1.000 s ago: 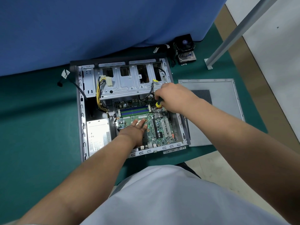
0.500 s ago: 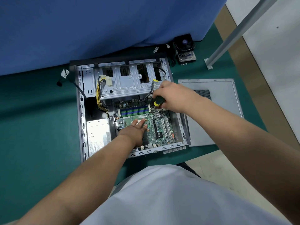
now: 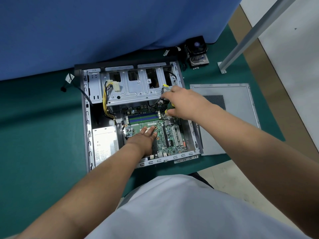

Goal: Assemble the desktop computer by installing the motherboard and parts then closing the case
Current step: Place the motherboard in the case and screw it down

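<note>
An open grey computer case (image 3: 86, 121) lies on the green mat. Inside it sits the green motherboard (image 3: 172, 135), with blue memory slots (image 3: 143, 118) along its far side. My left hand (image 3: 145, 137) presses flat on the board's middle with straight fingers. My right hand (image 3: 183, 102) grips a screwdriver (image 3: 170, 107) with a green and yellow handle, tip down at the board's far right corner; the hand hides most of the tool. The silver power supply (image 3: 105, 144) sits in the case's near left corner.
The case's grey side panel (image 3: 229, 118) lies flat to the right. A CPU cooler with fan (image 3: 197, 50) stands beyond the case's far right corner. Yellow power cables (image 3: 106, 100) hang over the drive cage (image 3: 136, 90). A blue cloth covers the back; a metal leg (image 3: 245, 44) slants right.
My right hand has shifted and turned slightly around the screwdriver, so less of the handle shows. My left hand has stayed pressed on the board.
</note>
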`<state>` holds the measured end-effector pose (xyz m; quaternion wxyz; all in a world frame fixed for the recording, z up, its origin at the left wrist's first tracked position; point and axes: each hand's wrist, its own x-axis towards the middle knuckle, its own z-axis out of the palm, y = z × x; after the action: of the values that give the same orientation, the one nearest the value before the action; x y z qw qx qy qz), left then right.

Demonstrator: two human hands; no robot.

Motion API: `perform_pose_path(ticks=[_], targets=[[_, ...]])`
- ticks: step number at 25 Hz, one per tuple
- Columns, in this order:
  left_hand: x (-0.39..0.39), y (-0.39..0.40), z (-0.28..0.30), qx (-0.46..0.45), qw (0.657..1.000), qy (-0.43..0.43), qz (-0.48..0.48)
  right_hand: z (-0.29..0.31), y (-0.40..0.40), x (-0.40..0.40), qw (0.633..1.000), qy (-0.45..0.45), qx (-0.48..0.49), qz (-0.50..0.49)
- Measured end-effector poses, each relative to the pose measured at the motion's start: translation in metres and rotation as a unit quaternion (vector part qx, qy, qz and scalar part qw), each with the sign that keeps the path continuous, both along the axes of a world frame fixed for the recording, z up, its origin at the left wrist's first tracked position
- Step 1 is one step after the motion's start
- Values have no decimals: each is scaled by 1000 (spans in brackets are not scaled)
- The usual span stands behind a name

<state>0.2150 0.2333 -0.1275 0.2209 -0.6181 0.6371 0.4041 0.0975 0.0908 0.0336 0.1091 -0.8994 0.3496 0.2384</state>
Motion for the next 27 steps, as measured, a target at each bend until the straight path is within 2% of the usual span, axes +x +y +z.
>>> perform_pose_path(ticks=[2, 6, 8, 14, 20, 25, 27], targets=[[0, 1, -1, -5, 1000, 0, -1, 2, -1, -4, 999, 4, 4, 45], [0, 0, 0, -3, 1000, -1, 2, -3, 3, -1, 998, -12, -22, -56], [0, -1, 1, -2, 1000, -3, 1, -5, 4, 0, 997, -21, -32, -72], [0, 0, 1, -4, 1000, -3, 4, -6, -1, -11, 998, -47, 38, -11], [0, -1, 2, 3, 1000, -7, -2, -15, 5, -13, 991, -48, -84, -89], [0, -1, 4, 7, 1000, -2, 3, -9, 0, -20, 997, -72, 30, -22], [-1, -1, 5, 3, 1000, -1, 3, -10, 2, -20, 997, -73, 16, -26]])
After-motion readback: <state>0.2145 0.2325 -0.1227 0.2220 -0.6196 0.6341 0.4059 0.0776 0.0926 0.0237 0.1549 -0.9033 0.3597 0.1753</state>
